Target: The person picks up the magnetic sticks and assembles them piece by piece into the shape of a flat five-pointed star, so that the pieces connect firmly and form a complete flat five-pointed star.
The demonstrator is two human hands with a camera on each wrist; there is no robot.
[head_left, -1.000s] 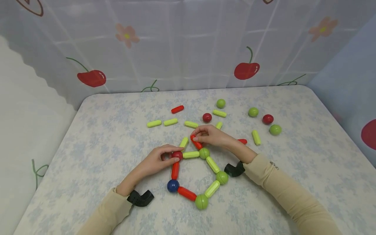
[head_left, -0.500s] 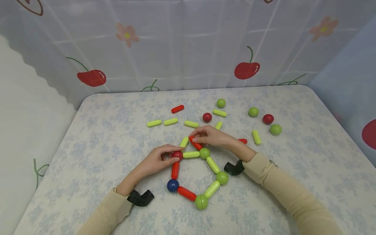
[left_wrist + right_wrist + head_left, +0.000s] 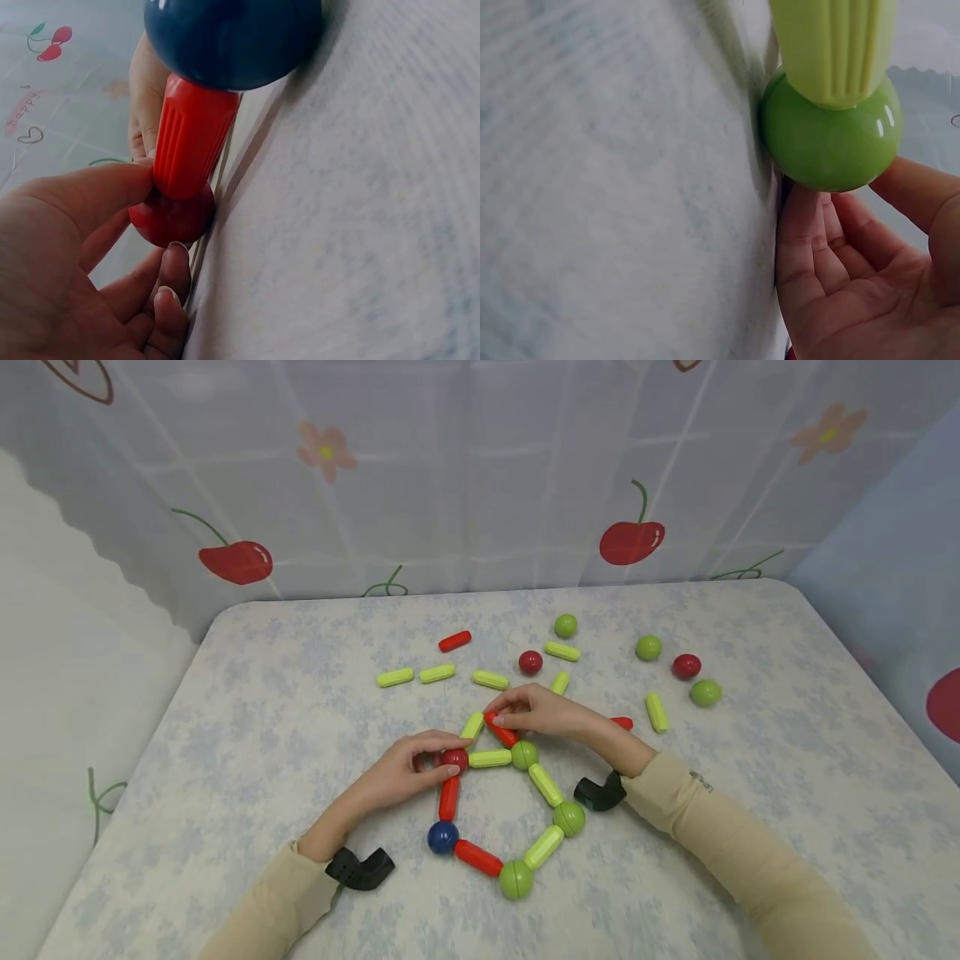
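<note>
In the head view my left hand [image 3: 405,770] holds a red ball [image 3: 455,761] between thumb and fingers; the left wrist view shows a red rod [image 3: 193,139] joined to that ball. My right hand [image 3: 546,710] pinches another red rod [image 3: 502,730], whose lower end meets a green ball [image 3: 525,755]. Its upper end lies close to the tip of a yellow-green rod [image 3: 473,727] leaning out from the red ball; whether they touch cannot be told. These two rods and a yellow-green rod [image 3: 490,758] below outline a triangle. Beneath it, a ring of rods runs through a blue ball [image 3: 442,837] and green balls [image 3: 516,880].
Toward the back lie loose yellow-green rods [image 3: 395,677], a red rod [image 3: 454,641] and a red ball [image 3: 530,662]. Green balls [image 3: 648,647] and another red ball [image 3: 686,667] are at right. A red rod [image 3: 622,723] is partly behind my right forearm.
My right hand has swung the upper end of its red rod slightly left, toward the leaning yellow-green rod. The left hand keeps its hold on the red ball.
</note>
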